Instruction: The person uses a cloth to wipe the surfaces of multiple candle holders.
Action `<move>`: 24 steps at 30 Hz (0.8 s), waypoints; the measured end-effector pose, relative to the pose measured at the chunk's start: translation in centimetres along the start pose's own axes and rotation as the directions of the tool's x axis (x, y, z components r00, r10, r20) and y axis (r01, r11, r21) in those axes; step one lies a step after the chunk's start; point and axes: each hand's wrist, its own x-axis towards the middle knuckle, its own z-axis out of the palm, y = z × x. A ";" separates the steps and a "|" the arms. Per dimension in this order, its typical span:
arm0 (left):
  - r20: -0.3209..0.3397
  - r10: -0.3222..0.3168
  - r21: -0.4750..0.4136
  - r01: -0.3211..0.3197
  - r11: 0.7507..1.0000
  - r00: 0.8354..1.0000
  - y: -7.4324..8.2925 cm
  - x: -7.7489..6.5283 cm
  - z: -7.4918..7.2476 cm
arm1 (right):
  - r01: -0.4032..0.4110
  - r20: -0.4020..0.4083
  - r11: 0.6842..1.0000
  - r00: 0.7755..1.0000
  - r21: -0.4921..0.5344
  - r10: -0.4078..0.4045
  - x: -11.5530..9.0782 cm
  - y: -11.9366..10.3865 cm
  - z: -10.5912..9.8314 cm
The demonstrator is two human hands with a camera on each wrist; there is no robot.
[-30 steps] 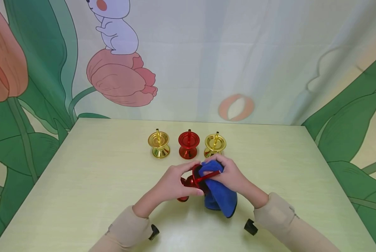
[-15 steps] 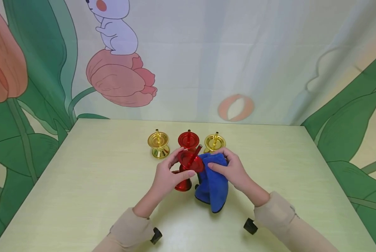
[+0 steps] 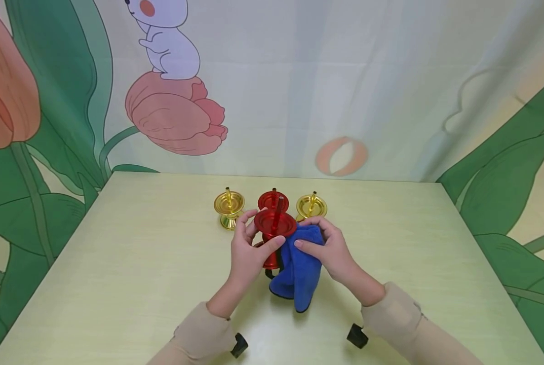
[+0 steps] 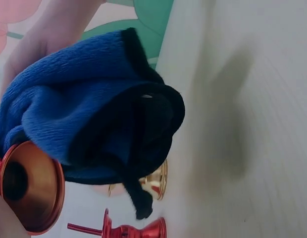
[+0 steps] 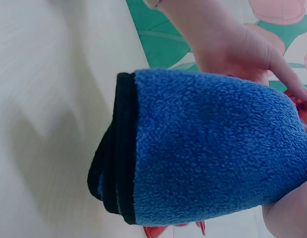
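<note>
In the head view my left hand grips a shiny red candle holder below its dish, thumb at the near side. It stands nearly upright, raised over the table, its thin post pointing up. My right hand pinches a blue cloth with dark edging, which hangs down beside the holder's right side. From the left wrist, the holder's hollow base shows, with the cloth bunched right at it. In the right wrist view the cloth covers most of the holder.
Behind the hands stand a gold candle holder on the left, another red candle holder in the middle, partly hidden, and a second gold one on the right. A pale table lies beneath, with a printed curtain behind it.
The red candle holder has turned from lying tilted rightward to nearly upright and moved up slightly. The cloth has come off its dish and post and now hangs lower, at its side.
</note>
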 end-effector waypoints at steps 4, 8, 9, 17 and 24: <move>0.022 0.015 -0.015 -0.015 1.000 1.000 0.0 -0.3 0.3 | 0.007 0.000 0.999 1.000 0.053 -0.007 -0.1 -0.2 0.3; 0.067 0.035 -0.042 -0.032 0.999 0.997 -0.1 -0.5 0.3 | 0.010 -0.003 0.996 1.000 0.087 -0.009 -0.1 -0.3 0.4; 0.081 0.044 -0.047 -0.040 0.998 0.996 -0.1 -0.6 0.2 | 0.010 -0.003 0.995 1.000 0.096 -0.010 -0.1 -0.3 0.4; 0.210 0.108 -0.069 -0.096 0.993 0.972 -0.3 -0.3 -0.3 | 0.020 0.002 0.987 1.000 0.159 -0.020 -0.1 -0.4 0.4; 0.335 0.106 -0.040 -0.098 0.994 0.936 -0.5 0.0 -0.9 | 0.013 -0.010 0.988 1.000 0.156 -0.012 -0.1 -0.3 0.3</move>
